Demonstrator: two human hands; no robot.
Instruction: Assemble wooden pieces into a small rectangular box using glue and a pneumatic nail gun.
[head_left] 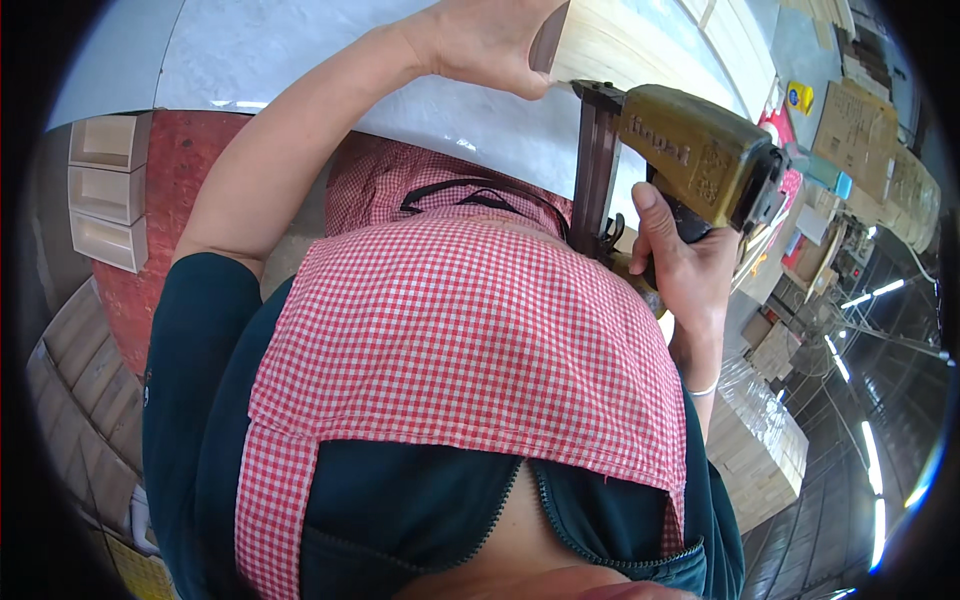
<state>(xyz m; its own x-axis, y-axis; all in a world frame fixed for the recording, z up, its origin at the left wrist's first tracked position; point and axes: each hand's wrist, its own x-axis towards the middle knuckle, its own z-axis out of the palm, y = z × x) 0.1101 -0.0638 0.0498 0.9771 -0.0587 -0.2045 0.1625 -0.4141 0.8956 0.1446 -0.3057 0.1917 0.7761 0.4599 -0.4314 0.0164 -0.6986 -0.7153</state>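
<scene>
My left hand (490,40) reaches to the top of the view and is closed around the edge of a pale wooden panel (620,45). My right hand (690,270) grips the handle of a brass-coloured pneumatic nail gun (700,150). The gun's dark magazine (596,170) runs up to the panel's edge, right beside my left hand. A red-and-white checked apron (450,340) over a dark zipped jacket fills the middle of the view and hides what lies below the hands.
A white worktop (300,50) lies behind my left arm. Small pale wooden drawer boxes (105,190) stand at the left by a red surface (170,200). Stacked boards (90,390) lie lower left. Cardboard boxes (860,120) and wrapped panel stacks (760,440) are at the right.
</scene>
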